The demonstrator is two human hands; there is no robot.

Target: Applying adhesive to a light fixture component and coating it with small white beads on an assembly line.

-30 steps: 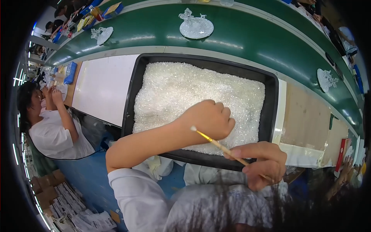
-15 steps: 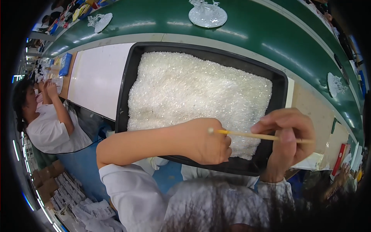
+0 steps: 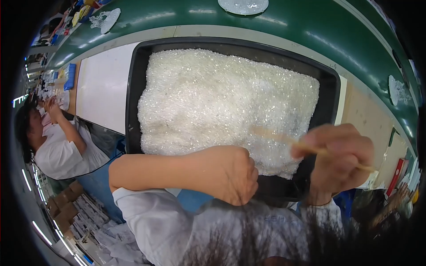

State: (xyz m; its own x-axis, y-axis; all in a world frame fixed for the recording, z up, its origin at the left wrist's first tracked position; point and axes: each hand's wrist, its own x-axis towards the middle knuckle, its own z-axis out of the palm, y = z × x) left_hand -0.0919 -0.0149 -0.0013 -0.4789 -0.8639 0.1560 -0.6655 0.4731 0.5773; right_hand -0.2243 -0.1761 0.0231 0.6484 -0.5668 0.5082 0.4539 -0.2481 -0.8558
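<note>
A thin wooden stick (image 3: 310,148) lies pinched in the right hand (image 3: 339,159), slanting from upper left to lower right; its far end reaches out over the near right part of a heap of small clear glittering pieces (image 3: 222,102), and its near end pokes out past the hand on the right. The stick and this hand are blurred, so the exact fingers that pinch it cannot be told, but the hand is closed around the stick, held above the front right corner of a black tray (image 3: 133,88). The left hand (image 3: 233,175) sits just to the left of the right hand, its forearm coming across from the left; it is curled into a loose fist with the knuckles up, resting at the near rim of the tray where the heap ends. Whether it holds anything inside the fist cannot be seen. The tray is a shallow black rectangle nearly filled by the clear pieces, with a bare strip of black floor at the near right corner. It stands on a pale desk (image 3: 368,111), beside a white sheet (image 3: 104,88) on its left. Beyond the tray runs a green belt (image 3: 310,26) that carries round clear plates (image 3: 243,5) with more such pieces. Another person in a white shirt (image 3: 57,150) sits at the left, hands raised.
</note>
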